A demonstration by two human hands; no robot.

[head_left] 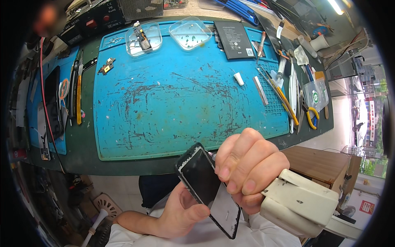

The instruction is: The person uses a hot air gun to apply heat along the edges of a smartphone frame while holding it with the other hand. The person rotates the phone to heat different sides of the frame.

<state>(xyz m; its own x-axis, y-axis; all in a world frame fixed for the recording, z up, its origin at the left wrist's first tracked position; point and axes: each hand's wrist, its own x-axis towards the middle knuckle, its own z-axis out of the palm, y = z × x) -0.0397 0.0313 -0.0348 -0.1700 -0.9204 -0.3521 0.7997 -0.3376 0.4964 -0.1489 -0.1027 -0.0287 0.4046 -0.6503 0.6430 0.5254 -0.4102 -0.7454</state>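
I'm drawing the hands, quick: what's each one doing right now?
Left hand: closed on the phone's edge, holding it.
Right hand: closed, fingers curled by the phone; can't tell what's inside.

Mat (181, 107) looks kinda rubbery, matt and scuffed rough. Clear glossy plastic tubs (181, 26) at its far edge, shiny glass-like phone (200, 175) by its near edge.

Brightly lit across the surface (123, 168) ahead of the fingers (251, 159), with only soft shadows. Glaring at the lamp tube (335, 7), far ahead and right of the fingers; washed out at the window (360, 123) to their right. Sharp around the fingers, blurred at a reddish patch (47, 16) far ahead and left. Bowed toward a black, rounded rim.
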